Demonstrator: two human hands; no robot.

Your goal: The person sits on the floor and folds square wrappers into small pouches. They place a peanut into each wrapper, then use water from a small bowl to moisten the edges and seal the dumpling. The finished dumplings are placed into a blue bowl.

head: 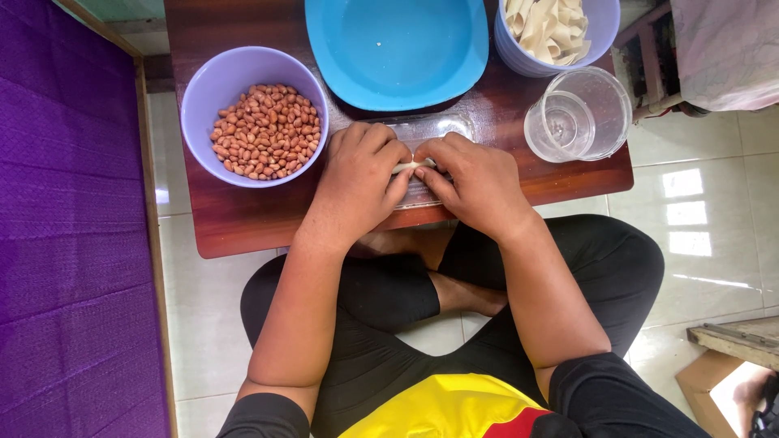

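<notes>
A pale dough strip (414,165) sits pinched between left hand (357,182) and right hand (479,182), both closed on it over a clear tray (430,130) at the low table's (243,219) near edge; peanut bowl (254,116) close by, handy for filling.

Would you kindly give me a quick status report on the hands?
Left hand and right hand pinch a pale dough strip together. Over clear tray. Peanut bowl at left, nothing obstructing.
</notes>
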